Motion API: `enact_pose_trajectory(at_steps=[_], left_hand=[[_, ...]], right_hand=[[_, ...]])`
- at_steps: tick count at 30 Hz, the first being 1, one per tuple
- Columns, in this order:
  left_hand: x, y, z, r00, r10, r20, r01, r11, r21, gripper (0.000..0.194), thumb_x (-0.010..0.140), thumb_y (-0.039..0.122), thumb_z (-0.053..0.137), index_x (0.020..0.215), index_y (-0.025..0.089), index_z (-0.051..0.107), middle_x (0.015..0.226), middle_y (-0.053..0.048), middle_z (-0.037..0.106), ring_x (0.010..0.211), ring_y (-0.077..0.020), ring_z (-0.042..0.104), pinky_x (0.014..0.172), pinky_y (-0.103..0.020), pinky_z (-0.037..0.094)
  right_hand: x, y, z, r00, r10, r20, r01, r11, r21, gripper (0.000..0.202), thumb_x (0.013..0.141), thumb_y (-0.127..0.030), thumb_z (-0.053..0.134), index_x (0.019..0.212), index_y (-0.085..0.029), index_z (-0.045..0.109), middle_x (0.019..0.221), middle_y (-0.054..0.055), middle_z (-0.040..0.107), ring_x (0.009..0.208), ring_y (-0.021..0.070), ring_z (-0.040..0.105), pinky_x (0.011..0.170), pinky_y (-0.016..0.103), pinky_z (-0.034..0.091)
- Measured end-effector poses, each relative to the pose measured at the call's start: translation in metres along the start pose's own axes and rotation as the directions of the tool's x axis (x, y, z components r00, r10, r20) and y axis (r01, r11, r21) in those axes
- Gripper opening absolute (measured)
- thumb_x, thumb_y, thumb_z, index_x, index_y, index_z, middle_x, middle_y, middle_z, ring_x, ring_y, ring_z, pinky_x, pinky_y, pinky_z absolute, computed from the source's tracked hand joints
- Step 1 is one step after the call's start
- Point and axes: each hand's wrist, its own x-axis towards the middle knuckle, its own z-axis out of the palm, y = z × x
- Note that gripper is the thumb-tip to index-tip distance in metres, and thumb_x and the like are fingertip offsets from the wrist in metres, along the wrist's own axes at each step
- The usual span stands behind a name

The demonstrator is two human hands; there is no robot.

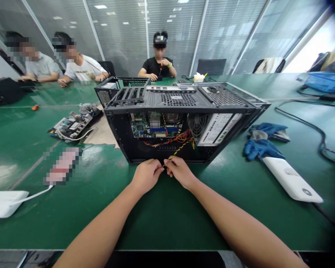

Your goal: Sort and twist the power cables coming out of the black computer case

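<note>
In front of me an open computer case lies on its side on the green table. Inside it I see a motherboard at the back and a power supply with a fan on the right. Red, orange and yellow wires run out of the power supply. A twisted yellow-and-black cable reaches toward me over the case's front edge. My left hand and my right hand pinch this cable close together, just outside the case. The cable's end is hidden by my fingers.
Left lie a loose circuit-board assembly, a blurred pink phone and a white power bank. Blue gloves, another white power bank and black cables are on the right. Several people sit across the table.
</note>
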Motion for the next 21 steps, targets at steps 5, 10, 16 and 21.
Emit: enact_pose_trajectory(at_steps=[5,10,16,21], left_hand=[[0.0004,0.0011,0.0003,1.0,0.014,0.024,-0.015,0.998,0.053,0.013,0.091,0.022,0.05,0.081,0.018,0.059,0.078,-0.002,0.059,0.07,-0.0145,0.056,0.065,-0.026,0.04],[0.0002,0.0001,0.0008,0.999,0.033,0.029,-0.035,0.998,0.058,0.015,0.092,0.022,0.05,0.081,0.018,0.06,0.077,-0.001,0.058,0.069,-0.0142,0.055,0.065,-0.025,0.041],[0.0,-0.0022,0.0014,0.997,0.071,0.027,-0.071,0.997,0.014,0.011,0.086,0.026,0.061,0.08,0.018,0.059,0.076,-0.001,0.06,0.069,-0.0138,0.055,0.064,-0.025,0.041],[0.0006,-0.0032,0.0017,0.997,0.063,0.034,-0.063,0.998,0.003,0.012,0.082,0.026,0.067,0.078,0.018,0.058,0.073,0.001,0.06,0.067,-0.0136,0.055,0.063,-0.024,0.041]], right_hand=[[0.0002,-0.0002,-0.0003,1.0,0.005,-0.01,-0.005,1.0,-0.008,0.028,0.083,-0.042,0.056,0.069,-0.019,0.051,0.049,-0.005,0.051,0.043,0.0092,0.047,0.044,0.022,0.037],[0.0005,0.0014,0.0002,1.0,0.002,-0.018,-0.003,1.0,-0.009,0.028,0.085,-0.041,0.054,0.068,-0.019,0.05,0.049,-0.005,0.051,0.042,0.009,0.047,0.044,0.022,0.037],[0.0002,0.0016,0.001,0.999,-0.007,-0.035,0.006,1.0,-0.022,0.029,0.085,-0.042,0.054,0.067,-0.02,0.049,0.048,-0.005,0.051,0.04,0.0092,0.047,0.044,0.023,0.037],[0.0008,0.0029,0.0006,1.0,-0.019,-0.019,0.018,0.999,-0.035,0.028,0.085,-0.042,0.053,0.069,-0.02,0.049,0.049,-0.005,0.052,0.041,0.0091,0.046,0.045,0.023,0.038]])
